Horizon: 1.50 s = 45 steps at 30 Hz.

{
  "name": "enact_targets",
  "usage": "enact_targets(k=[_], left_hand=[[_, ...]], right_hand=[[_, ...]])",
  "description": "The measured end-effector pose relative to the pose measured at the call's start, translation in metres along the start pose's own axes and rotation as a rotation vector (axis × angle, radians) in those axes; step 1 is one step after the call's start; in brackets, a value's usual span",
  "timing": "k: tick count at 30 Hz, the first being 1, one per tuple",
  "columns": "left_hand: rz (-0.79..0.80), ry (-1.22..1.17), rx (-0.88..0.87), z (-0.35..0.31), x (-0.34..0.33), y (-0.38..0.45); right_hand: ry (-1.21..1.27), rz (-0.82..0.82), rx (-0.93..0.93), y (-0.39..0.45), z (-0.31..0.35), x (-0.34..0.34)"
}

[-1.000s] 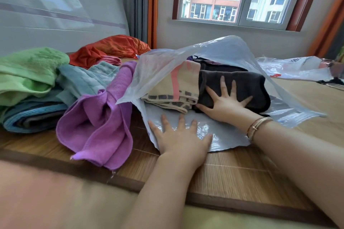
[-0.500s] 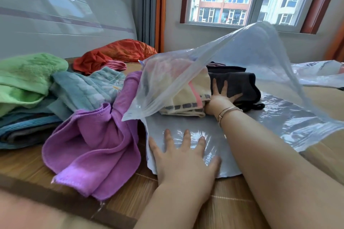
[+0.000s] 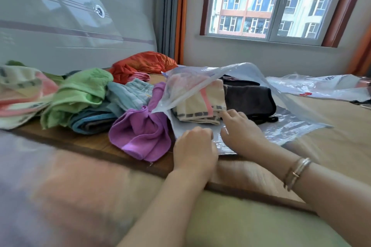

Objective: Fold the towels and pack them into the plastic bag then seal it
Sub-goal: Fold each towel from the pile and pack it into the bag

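Note:
A clear plastic bag (image 3: 291,126) lies open on the mat, its top sheet lifted. Inside it sit a folded beige towel with a pink stripe (image 3: 198,104) and a folded dark brown towel (image 3: 249,100). My left hand (image 3: 193,146) lies on the bag's near lower sheet with its fingers curled under, gripping the plastic. My right hand (image 3: 241,132) rests on the lower sheet outside the bag's mouth, fingers loosely extended, its forefinger close to the beige towel. A crumpled purple towel (image 3: 140,132) lies just left of the bag.
Unfolded towels are heaped to the left: green (image 3: 80,90), light blue (image 3: 128,94), a blue-striped one (image 3: 90,122), a beige-and-pink one (image 3: 22,94) and an orange cloth (image 3: 140,62). Another plastic bag (image 3: 321,84) lies at the far right. A wall and window stand behind.
My right hand has come out of the bag, from the dark towel back to the lower sheet. My left hand's flat fingers have curled. The bag's top sheet has sunk lower.

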<state>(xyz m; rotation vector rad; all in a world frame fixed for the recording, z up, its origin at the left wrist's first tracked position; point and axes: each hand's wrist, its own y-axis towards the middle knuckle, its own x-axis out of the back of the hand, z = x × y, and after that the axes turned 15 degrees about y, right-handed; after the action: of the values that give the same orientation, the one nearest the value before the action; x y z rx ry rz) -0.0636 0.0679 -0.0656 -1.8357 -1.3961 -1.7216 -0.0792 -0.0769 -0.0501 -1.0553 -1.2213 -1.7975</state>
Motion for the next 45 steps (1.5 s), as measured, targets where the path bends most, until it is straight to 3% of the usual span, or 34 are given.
enact_targets(k=[5,8,14,19,24,31,34,37,41,45], left_hand=[[-0.187,0.018,0.146,0.031,0.034,-0.032],[-0.28,0.032,0.317,0.068,0.053,-0.034],[-0.181,-0.131,0.538,0.131,0.05,-0.035],[-0.139,-0.337,0.434,0.146,0.047,-0.023],[-0.079,-0.515,0.359,0.153,0.042,-0.012],[-0.347,-0.595,0.513,0.149,0.052,-0.026],[-0.357,-0.573,0.543,0.148,0.064,-0.039],[-0.218,-0.688,0.607,0.145,0.079,-0.051],[0.279,-1.078,0.606,0.122,0.096,-0.077],[0.533,-0.869,0.381,0.103,0.102,-0.089]], right_hand=[[0.389,-0.129,0.166,-0.05,0.072,0.012],[0.524,-0.123,0.196,-0.069,0.109,0.007],[0.631,-0.019,0.166,-0.068,0.138,-0.027],[0.609,-0.018,0.125,-0.05,0.152,-0.039],[0.648,0.164,-0.078,-0.035,0.16,-0.048],[0.905,0.169,-0.228,-0.029,0.16,-0.027],[1.02,0.143,-0.252,-0.039,0.161,-0.013],[1.079,0.053,-0.216,-0.053,0.154,0.003],[1.234,0.033,-0.229,-0.076,0.135,0.027],[1.25,0.079,-0.289,-0.1,0.104,0.052]])
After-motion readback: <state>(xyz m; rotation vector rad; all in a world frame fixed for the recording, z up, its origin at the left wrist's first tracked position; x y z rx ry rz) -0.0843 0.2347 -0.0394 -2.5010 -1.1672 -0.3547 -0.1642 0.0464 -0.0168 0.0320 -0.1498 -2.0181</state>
